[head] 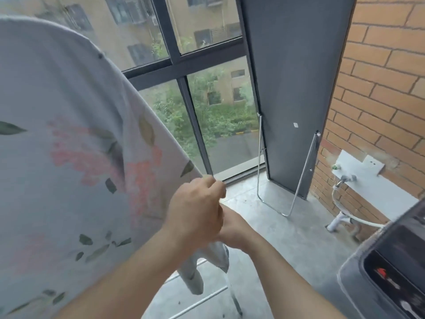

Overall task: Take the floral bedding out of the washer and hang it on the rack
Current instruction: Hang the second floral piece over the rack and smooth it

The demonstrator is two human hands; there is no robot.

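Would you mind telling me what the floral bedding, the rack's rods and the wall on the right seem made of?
Floral bedding: thin matte cloth, perhaps cotton; it drapes in soft folds. Rack rods: probably metal, slim, pale and smooth. Wall: orange brick or brick facing, with visible mortar lines.

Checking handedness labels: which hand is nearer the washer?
Right. The right hand sits between the left hand and the washer at lower right; the left hand pinches the floral bedding farther left.

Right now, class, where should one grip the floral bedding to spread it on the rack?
Pinch the floral bedding at its right edge, above the bunched hanging corner, coming from the right; leftward it is one draped sheet, no hem showing.
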